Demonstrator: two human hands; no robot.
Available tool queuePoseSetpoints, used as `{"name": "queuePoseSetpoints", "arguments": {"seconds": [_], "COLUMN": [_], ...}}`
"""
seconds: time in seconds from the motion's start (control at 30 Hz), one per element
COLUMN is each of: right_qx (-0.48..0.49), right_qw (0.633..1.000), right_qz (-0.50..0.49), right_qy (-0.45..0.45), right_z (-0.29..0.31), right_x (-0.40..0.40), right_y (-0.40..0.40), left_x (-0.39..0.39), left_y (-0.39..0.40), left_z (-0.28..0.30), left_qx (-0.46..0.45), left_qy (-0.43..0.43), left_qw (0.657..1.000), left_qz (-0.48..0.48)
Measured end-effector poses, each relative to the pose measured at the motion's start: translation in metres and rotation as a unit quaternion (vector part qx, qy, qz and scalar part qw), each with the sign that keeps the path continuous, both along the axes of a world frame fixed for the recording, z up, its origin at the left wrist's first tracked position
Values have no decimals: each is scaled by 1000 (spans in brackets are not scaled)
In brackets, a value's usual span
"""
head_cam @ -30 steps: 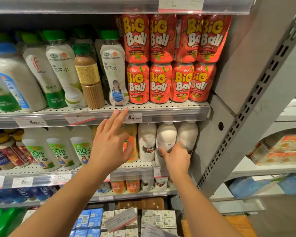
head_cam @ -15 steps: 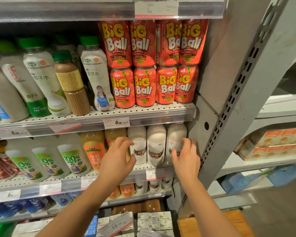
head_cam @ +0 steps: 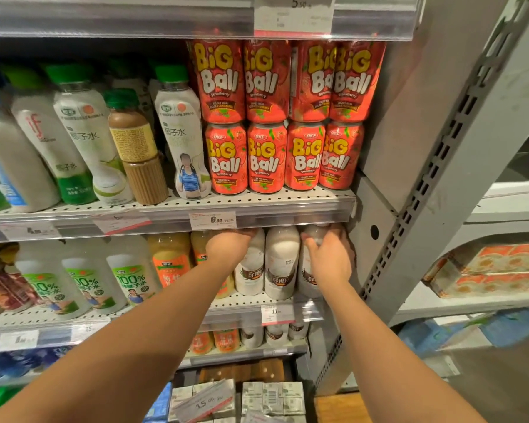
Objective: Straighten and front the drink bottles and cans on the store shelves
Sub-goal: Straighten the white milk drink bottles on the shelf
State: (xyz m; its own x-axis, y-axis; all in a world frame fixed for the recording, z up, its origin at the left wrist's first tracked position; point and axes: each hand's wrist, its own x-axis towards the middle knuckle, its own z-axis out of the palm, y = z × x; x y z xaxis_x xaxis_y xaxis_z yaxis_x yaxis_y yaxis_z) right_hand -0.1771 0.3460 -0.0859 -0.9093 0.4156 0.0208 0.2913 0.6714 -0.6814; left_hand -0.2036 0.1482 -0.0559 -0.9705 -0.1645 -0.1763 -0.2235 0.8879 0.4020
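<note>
Both hands reach into the second shelf (head_cam: 242,306), under the price rail (head_cam: 257,213) of the shelf above.

Left hand (head_cam: 228,250): at 12 o'clock of its forearm, fingers curled over the shoulder of the left white coconut-milk bottle (head_cam: 252,270). The fingertips run up behind the rail and are hidden. The hand grips this bottle near its top.

Right hand (head_cam: 329,257): fingers wrapped round the upper part of the right white coconut-milk bottle (head_cam: 313,239), thumb on the bottle's left side. This bottle stands at the 3 o'clock end of the row, just beside the grey shelf upright (head_cam: 440,178).

Middle white coconut-milk bottle (head_cam: 281,261): stands upright between the two gripped bottles, touched by neither hand, brown label facing forward.

Row layout, second shelf: at 9 o'clock of the left hand stand the orange juice bottles (head_cam: 168,264), then the three bottles marked "100%" (head_cam: 86,288).

Shelf above: the Big Ball strawberry cans (head_cam: 284,117) stand in two stacked tiers, four across, labels forward, at 12 o'clock of both hands. To their left stands a white coconut-water bottle with a green cap (head_cam: 184,141), then a brown-capped drink bottle (head_cam: 135,151).

A price tag reading 6.90 (head_cam: 213,220) sits on the rail directly above the left hand.
</note>
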Motion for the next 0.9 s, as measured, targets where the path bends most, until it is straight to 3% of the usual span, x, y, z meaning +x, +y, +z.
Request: {"name": "queuePoseSetpoints", "arguments": {"seconds": [0.23,0.4,0.57,0.7,0.8,0.9], "right_qx": [36,43,45,40,45,83], "right_qw": [999,997,996,996,996,992], "right_qz": [22,51,68,77,75,70], "right_qy": [3,-26,-31,-33,-5,69], "right_z": [15,21,20,15,3,-18], "right_x": [-8,-14,-14,-7,16,54], "right_y": [9,16,17,17,16,11], "left_x": [-3,0,7,22,46,76], "left_y": [-10,-14,-11,-7,-6,-18], "left_z": [3,-9,-11,-12,-26,-47], "left_qx": [-21,-4,-7,58,119,146], "left_qy": [-32,49,77,112,190,259], "left_qw": [999,998,996,992,975,952], "left_qz": [-29,-39,-33,-16,-13,-76]}}
